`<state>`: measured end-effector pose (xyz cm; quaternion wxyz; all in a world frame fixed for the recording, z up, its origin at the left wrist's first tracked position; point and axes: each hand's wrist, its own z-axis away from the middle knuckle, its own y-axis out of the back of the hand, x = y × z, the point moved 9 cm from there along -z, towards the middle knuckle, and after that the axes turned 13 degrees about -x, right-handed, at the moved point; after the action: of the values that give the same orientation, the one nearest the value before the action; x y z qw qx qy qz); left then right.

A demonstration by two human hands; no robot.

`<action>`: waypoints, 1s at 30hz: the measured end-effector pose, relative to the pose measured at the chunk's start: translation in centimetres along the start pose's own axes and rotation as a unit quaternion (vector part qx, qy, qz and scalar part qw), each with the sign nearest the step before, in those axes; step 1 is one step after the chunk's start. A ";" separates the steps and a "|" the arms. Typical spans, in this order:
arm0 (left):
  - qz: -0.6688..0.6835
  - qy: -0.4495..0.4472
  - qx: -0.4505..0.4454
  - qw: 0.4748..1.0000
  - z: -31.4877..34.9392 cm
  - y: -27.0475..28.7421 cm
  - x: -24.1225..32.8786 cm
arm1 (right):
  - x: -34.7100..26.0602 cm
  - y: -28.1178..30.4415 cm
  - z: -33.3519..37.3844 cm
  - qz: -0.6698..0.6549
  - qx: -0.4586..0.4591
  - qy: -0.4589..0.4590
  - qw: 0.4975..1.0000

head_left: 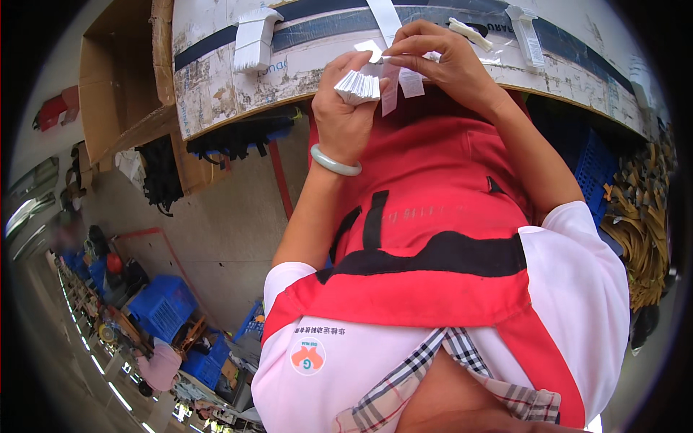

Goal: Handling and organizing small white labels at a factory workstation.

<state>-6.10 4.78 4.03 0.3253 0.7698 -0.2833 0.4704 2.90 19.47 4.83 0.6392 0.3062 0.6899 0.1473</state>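
My left hand, with a pale bangle at its wrist, is closed round a fanned bundle of folded white labels. My right hand pinches a thin white label between thumb and fingers, close to the left fingertips. Printed label ends hang below the pinch, over my red apron. Another white label dangles beside it. On the table beyond lie a stack of white labels at the left and a narrower stack at the right.
A white strip runs from the table's far side toward my hands. A small white bundle lies past my right hand. An open cardboard box stands left of the table. Blue crates and another person are farther off at the lower left.
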 end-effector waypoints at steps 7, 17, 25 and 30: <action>0.213 0.188 -0.084 0.955 0.7 -1.7 -3.3 | -0.3 -0.7 1.3 -0.133 0.014 -0.046 0.990; 0.223 0.192 -0.073 0.953 1.5 -1.7 -2.7 | -0.7 -1.7 1.8 -0.150 -0.027 -0.051 0.987; 0.225 0.194 -0.069 0.952 1.9 -1.7 -2.7 | -0.2 -2.3 2.3 -0.225 -0.031 -0.092 0.969; 0.227 0.182 -0.067 0.955 1.9 -1.7 -2.6 | 0.3 -3.0 2.4 -0.230 -0.068 -0.124 0.963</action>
<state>-4.83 4.76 0.60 0.3072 0.5633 -0.4172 0.6436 4.57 16.86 2.49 0.7559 0.1103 0.6453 0.0037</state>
